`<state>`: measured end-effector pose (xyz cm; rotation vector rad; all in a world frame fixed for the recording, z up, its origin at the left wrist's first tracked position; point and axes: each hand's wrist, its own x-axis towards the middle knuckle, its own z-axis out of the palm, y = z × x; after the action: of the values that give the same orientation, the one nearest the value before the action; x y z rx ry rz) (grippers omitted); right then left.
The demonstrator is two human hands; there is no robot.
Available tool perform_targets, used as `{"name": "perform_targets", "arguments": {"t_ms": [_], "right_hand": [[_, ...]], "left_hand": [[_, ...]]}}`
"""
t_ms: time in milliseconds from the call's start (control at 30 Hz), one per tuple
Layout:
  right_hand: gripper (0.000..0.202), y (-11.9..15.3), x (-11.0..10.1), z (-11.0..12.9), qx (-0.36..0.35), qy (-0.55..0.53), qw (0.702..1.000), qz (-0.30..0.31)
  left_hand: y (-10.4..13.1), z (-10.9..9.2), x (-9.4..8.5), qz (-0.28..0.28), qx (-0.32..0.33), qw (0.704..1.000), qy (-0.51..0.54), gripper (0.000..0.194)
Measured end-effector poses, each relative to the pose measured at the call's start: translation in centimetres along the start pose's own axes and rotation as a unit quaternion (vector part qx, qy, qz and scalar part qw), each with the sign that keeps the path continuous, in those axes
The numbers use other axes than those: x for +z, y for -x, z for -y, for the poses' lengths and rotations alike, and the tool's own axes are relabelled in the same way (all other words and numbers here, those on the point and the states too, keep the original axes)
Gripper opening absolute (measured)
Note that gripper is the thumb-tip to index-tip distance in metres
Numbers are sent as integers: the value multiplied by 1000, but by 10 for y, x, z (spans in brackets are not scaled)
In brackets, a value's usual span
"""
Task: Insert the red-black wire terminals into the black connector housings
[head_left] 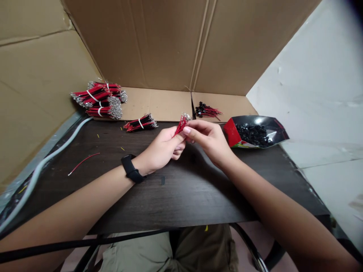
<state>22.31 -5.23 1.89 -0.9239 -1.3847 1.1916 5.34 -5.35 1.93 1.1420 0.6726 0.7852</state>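
Observation:
My left hand (163, 148), with a black band on its wrist, is closed around a bunch of red wires (180, 124) whose silvery metal ends point up and away from me. Thumb and fingertips of my right hand (209, 139) are pinched together at the bunch, just below the metal ends. Whether a single wire sits in that pinch is too small to make out. Behind the hands, to the right, lies a small pile of red wires with black connectors (206, 110). A tied bundle of red and black wires (141, 123) rests beyond my left hand.
Several banded wire bundles (99, 99) are stacked at the back left. An open box (233, 133) of small black parts stands at the right. One loose red wire (82, 163) and yellow scraps lie on the dark table (181, 200). Cardboard walls (159, 45) enclose the back; a pale cable (42, 163) runs along the left.

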Motion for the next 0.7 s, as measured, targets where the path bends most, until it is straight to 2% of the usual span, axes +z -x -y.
{"name": "perform_targets", "arguments": {"t_ms": [200,433,567,700], "right_hand": [[17,1,1,-6,24,10,999,-39],[21,-3,-5,-10,55,-12,996,-76],[21,-3,-6,-10,39,13,997,-71],[25,-2,-4,-9,44,-2,998,-46]], "left_hand": [[-2,7,-3,27,-14,999,26,24],[-4,14,-5,2,-10,999,53,22],[-5,16,-5,-3,-19,999,49,22],[-4,16,-2,-7,1,999,46,14]]}}
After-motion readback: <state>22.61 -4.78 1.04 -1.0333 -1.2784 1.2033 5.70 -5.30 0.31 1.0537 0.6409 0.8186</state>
